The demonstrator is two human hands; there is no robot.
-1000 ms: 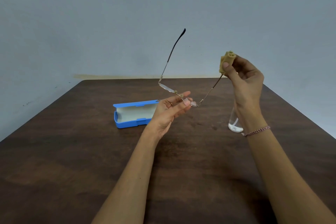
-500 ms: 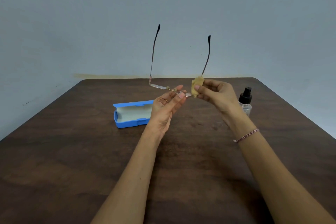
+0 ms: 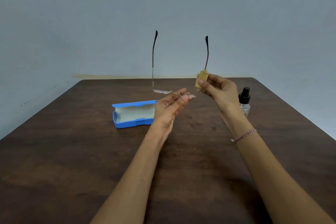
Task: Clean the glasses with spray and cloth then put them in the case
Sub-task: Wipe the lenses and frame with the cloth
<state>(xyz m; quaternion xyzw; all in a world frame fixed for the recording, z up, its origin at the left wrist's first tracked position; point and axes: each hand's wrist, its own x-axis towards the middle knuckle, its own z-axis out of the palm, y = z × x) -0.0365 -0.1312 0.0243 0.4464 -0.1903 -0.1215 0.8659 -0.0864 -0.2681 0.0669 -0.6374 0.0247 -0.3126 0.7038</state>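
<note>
The glasses (image 3: 164,92) are held above the worktop (image 3: 72,151), lenses roughly flat, both temples pointing up. The left hand (image 3: 169,109) grip is pinched on the frame front near the bridge. The right hand (image 3: 218,91) grip is closed on the folded yellow cloth (image 3: 201,79), which is wrapped round the base of one temple. The blue case (image 3: 133,113) is lying open behind the left hand. The spray bottle (image 3: 244,102) is stood upright on the worktop behind the right wrist.

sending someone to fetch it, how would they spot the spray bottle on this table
On the dark brown wooden table, look far right, just behind the person's right hand. A small clear plastic spray bottle stands there; its black pump cap and upright stance set it apart from the open blue glasses case lying flat.
</note>
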